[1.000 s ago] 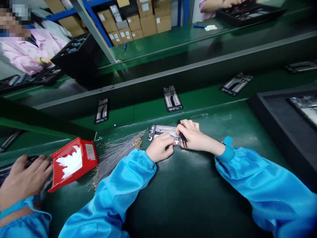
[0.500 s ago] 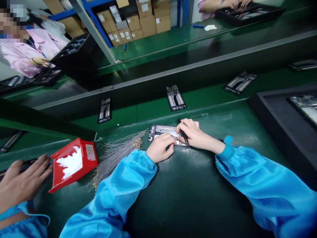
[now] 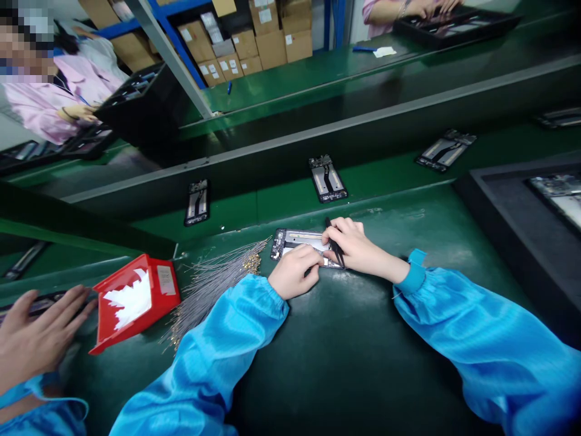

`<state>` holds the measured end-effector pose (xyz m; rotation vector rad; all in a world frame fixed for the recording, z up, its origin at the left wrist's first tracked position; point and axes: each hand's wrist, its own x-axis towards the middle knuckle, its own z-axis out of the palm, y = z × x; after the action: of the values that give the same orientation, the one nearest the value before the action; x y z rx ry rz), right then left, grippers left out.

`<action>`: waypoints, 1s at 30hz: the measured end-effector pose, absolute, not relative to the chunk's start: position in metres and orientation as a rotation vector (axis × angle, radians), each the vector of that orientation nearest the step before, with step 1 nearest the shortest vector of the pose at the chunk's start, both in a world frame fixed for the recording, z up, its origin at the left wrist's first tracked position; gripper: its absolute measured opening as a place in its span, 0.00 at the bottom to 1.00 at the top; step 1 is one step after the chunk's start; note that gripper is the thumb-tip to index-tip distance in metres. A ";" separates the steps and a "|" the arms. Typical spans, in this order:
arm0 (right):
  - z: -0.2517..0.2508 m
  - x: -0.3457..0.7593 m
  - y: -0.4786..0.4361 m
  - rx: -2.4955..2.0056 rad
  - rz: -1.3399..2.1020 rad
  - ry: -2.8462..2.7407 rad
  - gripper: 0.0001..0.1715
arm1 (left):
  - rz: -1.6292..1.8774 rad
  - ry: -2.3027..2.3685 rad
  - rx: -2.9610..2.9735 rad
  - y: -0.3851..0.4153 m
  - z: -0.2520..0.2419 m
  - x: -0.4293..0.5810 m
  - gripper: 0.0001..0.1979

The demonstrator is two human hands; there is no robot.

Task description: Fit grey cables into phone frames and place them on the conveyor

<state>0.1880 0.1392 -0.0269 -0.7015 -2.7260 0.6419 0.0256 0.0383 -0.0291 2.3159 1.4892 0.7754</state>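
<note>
An opened phone (image 3: 295, 237) with bare circuit boards lies flat on the green bench in front of me. My left hand (image 3: 296, 272) is closed over its near edge, with bent fingers pressed on the phone and their tips partly hidden. Black tweezers (image 3: 334, 247) are gripped in my right hand (image 3: 353, 245), their points down at the phone's right end. What the tips touch is too small to make out. Left of the phone lies a bunch of thin grey cables (image 3: 213, 281) with gold-coloured ends, partly behind my left sleeve.
A red bin (image 3: 136, 303) with white pieces stands left, beside a co-worker's hand (image 3: 40, 339) on another phone. Opened phones (image 3: 327, 178) lie along the green strip beyond the bench edge. A black tray (image 3: 499, 212) sits at right. Across the line, people in pink work.
The opened phones on the strip beyond the bench have shifted slightly right. Both my hands stay at the phone, almost unmoved. The co-worker's hand at left has shifted slightly.
</note>
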 end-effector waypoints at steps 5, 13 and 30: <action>-0.030 0.188 0.151 -0.667 0.547 -2.659 0.09 | 0.747 1.493 2.320 0.039 -0.028 0.026 0.08; -0.034 0.220 0.244 -1.269 -0.059 -2.290 0.14 | 0.746 1.651 2.441 0.034 -0.027 0.029 0.13; -0.049 0.263 0.383 -2.198 -0.096 -1.613 0.19 | 0.294 1.902 2.334 0.035 -0.023 0.022 0.33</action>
<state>0.2632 0.3829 -0.0493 -2.1977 -1.6131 -0.0961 0.0219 0.0350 -0.0225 2.3344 1.9018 0.2936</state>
